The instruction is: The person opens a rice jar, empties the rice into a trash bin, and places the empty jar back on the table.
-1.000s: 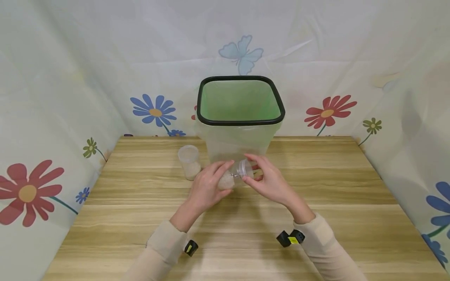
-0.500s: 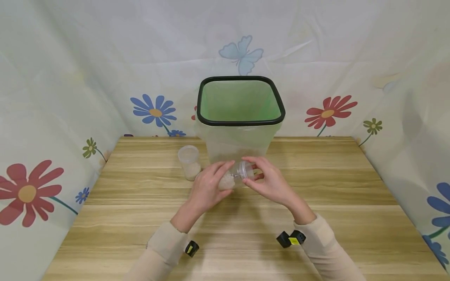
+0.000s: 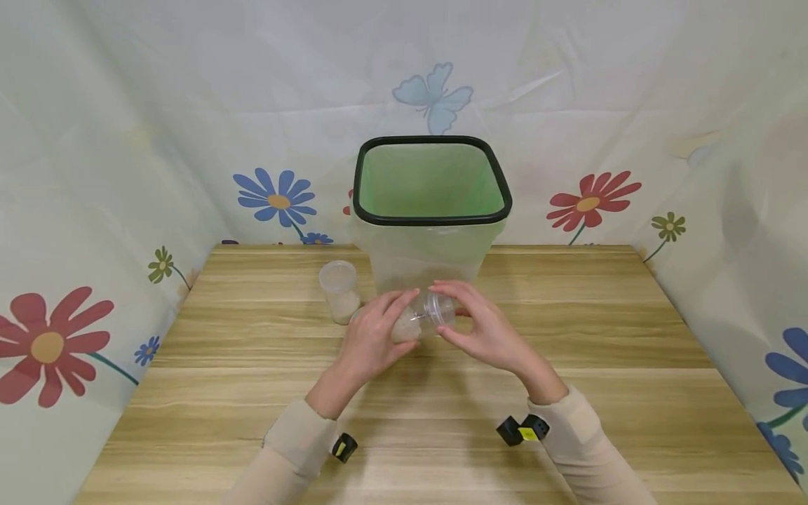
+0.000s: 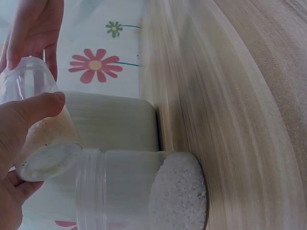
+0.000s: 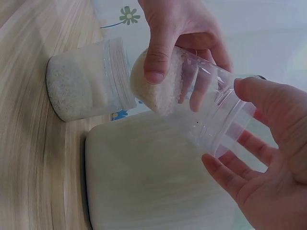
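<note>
Two hands are needed to account for one clear jar (image 3: pixel 418 318), which is held off the table (image 3: pixel 568 421) just before the near wall of the bin (image 3: pixel 435 252). Its long axis is laid roughly across that wall, from the bin's left side towards its right, and is tilted so that the lid (image 3: pixel 444 309) is carried higher than the base. The pale grains (image 3: pixel 406 327) inside are gathered at the base end.

The base end is gripped by the left hand (image 3: pixel 372 331), thumb and fingers wrapped round the jar's body. The lid end is pinched by the right hand (image 3: pixel 482 328), its fingers spread in a wide curve with thumb and fingertips set on the rim. Neither hand is nearer, since both are in contact; the lid, however, is reached only from the right. That alignment of lid and right hand is judged to matter most. Whether the lid is loose cannot be told.

A second jar (image 3: pixel 341 291) is stood upright, untouched by the right hand, just beside the bin's left front corner.
</note>
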A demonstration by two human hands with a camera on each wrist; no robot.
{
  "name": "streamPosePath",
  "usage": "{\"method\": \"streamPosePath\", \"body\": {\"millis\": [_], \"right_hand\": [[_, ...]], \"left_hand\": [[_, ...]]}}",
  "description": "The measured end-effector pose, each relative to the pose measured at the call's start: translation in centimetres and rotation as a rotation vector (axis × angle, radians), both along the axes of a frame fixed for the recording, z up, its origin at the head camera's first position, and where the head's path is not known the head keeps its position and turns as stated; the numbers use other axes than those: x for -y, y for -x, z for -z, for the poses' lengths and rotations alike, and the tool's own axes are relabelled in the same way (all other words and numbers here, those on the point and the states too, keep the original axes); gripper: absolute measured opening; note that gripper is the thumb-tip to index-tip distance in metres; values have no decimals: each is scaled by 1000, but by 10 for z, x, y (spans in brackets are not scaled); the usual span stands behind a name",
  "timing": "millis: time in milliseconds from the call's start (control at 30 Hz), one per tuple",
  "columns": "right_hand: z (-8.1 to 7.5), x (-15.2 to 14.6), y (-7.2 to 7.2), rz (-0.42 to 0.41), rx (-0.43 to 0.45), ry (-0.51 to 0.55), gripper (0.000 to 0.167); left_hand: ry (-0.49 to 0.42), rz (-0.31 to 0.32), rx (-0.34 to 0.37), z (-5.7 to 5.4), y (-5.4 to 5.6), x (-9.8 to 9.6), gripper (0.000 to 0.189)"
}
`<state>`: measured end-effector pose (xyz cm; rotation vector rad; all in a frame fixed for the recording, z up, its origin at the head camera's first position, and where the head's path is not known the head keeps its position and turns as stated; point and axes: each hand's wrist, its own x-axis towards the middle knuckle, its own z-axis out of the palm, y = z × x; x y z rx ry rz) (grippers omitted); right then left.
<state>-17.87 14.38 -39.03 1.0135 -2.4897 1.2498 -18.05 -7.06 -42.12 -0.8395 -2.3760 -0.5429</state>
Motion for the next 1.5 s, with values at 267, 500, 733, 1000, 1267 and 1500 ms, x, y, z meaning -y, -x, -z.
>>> {"method": "streamPosePath", "body": {"millis": [267,500,733,1000,1267,1500], "right_hand": [[-26,7,-18,-21,4,14,53],[-1,0,-5,-30,-10,-10,61],[3,-1,-2,-40,-90,-49,63],[-2,-1,-4,-25,-157,-51,69],[-4,0,-3,81,-84,24,67],[-9,2,-4,140,18,2,57]], "left_hand": [[-6,3,-5,1,0,0,83],[-5,14,-15,2,1,0,83],[-15,8,-22,2,1,1,83],[-18,10,-35,-1,0,0,83],[-18,27,-70,-4,1,-2,84],[-12,37,-84,-5,1,-1,84]]}}
